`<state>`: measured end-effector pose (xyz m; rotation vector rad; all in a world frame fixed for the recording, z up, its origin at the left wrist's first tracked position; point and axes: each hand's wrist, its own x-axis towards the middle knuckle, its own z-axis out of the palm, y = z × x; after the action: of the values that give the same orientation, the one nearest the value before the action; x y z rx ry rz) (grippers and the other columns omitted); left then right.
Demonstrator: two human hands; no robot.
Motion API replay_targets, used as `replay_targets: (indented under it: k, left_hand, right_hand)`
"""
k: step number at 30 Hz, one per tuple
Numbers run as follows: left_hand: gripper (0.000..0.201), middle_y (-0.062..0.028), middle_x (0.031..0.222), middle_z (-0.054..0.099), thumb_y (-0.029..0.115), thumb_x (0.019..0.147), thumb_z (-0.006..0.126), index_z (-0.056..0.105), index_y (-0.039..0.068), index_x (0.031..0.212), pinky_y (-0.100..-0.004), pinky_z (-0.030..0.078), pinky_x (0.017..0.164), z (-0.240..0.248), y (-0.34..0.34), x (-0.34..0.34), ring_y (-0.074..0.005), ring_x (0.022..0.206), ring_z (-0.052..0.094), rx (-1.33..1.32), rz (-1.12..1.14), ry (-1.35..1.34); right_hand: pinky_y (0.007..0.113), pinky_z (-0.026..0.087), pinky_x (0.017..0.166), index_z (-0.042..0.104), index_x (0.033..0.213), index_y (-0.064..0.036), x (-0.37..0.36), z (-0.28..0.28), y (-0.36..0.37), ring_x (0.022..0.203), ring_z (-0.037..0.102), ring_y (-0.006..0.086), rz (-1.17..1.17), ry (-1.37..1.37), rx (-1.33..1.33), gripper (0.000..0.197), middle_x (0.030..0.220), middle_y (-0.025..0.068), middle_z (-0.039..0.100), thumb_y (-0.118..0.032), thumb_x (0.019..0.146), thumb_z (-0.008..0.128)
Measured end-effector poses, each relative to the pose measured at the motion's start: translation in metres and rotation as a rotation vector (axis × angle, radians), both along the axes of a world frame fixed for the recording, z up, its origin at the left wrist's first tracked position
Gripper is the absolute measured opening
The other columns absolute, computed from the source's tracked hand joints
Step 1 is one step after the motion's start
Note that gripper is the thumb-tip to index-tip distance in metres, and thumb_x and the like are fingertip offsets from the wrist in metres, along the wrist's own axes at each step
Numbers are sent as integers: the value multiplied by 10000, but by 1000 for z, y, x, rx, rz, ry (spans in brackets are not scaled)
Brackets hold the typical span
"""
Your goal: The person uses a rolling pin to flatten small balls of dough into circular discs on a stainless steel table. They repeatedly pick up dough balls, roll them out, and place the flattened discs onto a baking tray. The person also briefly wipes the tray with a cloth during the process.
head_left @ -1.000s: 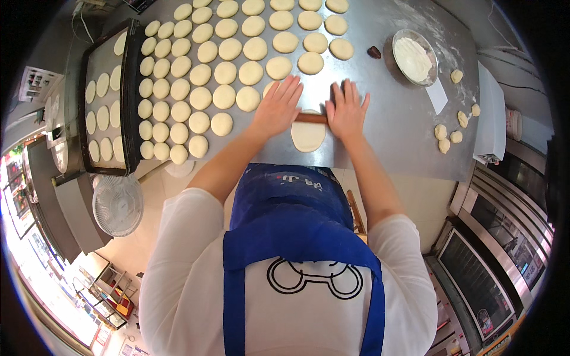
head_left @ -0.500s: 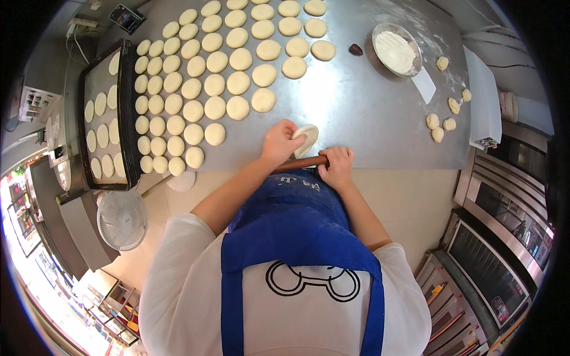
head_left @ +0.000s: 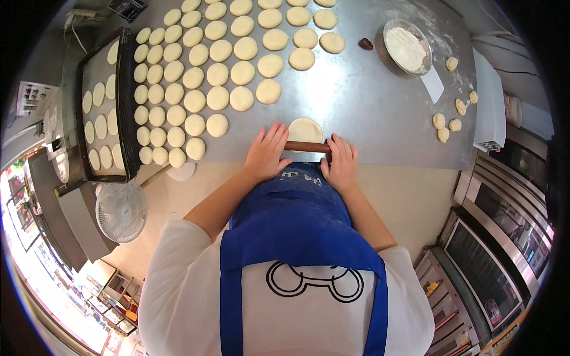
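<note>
A flat round piece of dough [head_left: 305,129] lies on the metal table at its near edge. Across its near part runs a brown wooden rolling pin [head_left: 306,146]. My left hand [head_left: 267,152] rests over the pin's left end, fingers stretched forward and the thumb on the near side. Over the right end lies my right hand [head_left: 341,164], its fingers bent across the wood. The pin's two ends are hidden under my hands.
Many dough rounds stand in rows on the table [head_left: 380,127] at left. A black-rimmed tray [head_left: 126,107] holds flatter pieces. At right are a flour bowl [head_left: 407,47], a white scraper [head_left: 433,87], a small dark object [head_left: 366,44] and several dough lumps [head_left: 439,121].
My left hand has put the dough round down on the table and moved onto the pin's left end. The pin now lies across the dough; my right hand stays on its right end.
</note>
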<state>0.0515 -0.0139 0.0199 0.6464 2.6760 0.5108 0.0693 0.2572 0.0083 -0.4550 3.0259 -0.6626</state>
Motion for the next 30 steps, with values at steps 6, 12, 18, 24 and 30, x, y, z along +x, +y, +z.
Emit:
replay_targets:
  k: [6,12,18,24,30]
  left_hand:
    - [784,-151,1650,319,411,928,652,382,-6,1534,-571,176,1229,-1,10,-123,-324,1545,240,-116,143,320]
    - [839,-193,1604,378,395,855,734,407,-12,1512,-563,228,1213,22,20,-79,-323,1511,319,-80,-7,33]
    - [762,-178,1578,418,348,853,748,466,11,1476,-532,290,1198,-17,3,-22,-300,1491,360,121,-252,110]
    - [543,-149,1502,508,206,876,666,549,53,1384,-497,382,1144,-38,38,-127,-306,1417,442,121,-58,366]
    - [321,-137,1138,658,199,793,734,678,57,1075,-431,550,893,12,45,-88,-333,1049,650,181,304,-156]
  right_hand:
    - [616,275,1150,523,1422,-51,-121,4,-25,1392,457,363,-86,127,198,667,1480,191,515,-456,909,654]
    - [641,250,1152,510,1441,-64,-76,-16,2,1439,417,350,19,120,107,699,1525,183,479,-401,859,702]
    - [639,225,1166,476,1475,-74,-21,-9,20,1463,390,333,33,27,133,720,1544,162,465,-363,861,715]
    - [598,262,1180,481,1457,-56,-138,-6,-4,1445,392,371,-111,70,140,657,1551,205,431,-347,897,665]
    - [557,312,1127,545,1396,-60,-26,-5,9,1320,502,368,183,62,89,585,1413,185,561,-298,880,682]
